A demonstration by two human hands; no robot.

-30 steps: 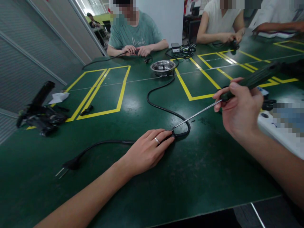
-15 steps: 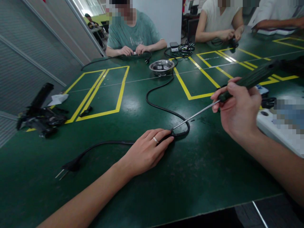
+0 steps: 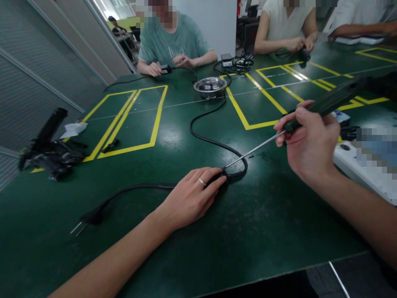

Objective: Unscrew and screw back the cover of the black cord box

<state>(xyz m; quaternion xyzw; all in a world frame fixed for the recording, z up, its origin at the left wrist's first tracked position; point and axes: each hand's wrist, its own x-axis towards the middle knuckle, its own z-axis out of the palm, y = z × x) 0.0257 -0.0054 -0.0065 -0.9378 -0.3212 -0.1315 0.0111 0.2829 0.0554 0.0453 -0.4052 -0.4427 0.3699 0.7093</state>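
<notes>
Head view: left hand (image 3: 190,198) lies palm down on the green counter (image 3: 248,231), fingers loosely spread and pressing a black power cord (image 3: 204,138) flat near its ribbed strain relief; ring on one finger. Not a closed grasp, more a pin-down; what sits under the fingertips is hidden. Right hand (image 3: 310,145) is closed around the dark handle of a long screwdriver (image 3: 313,111), thumb on top, held up off the counter. The metal shaft slants down and left, its tip meeting the cord end just beside the left fingertips.

The cord runs left from under the left hand to a two-prong plug (image 3: 89,218) lying flat, prongs pointing left. The other way it loops right round the tip, then snakes up toward a metal bowl (image 3: 210,86) at mid-counter. Small dark parts sit in the bowl.

Yellow tape rectangles (image 3: 130,120) mark the counter. At far left, a black pile of parts (image 3: 46,153) with a white scrap of paper (image 3: 73,129) just behind it. A white device (image 3: 356,161) lies under the right forearm, partly blurred. Across the counter other people sit handling black cords; a tangle of cables (image 3: 240,63) lies behind the bowl.
</notes>
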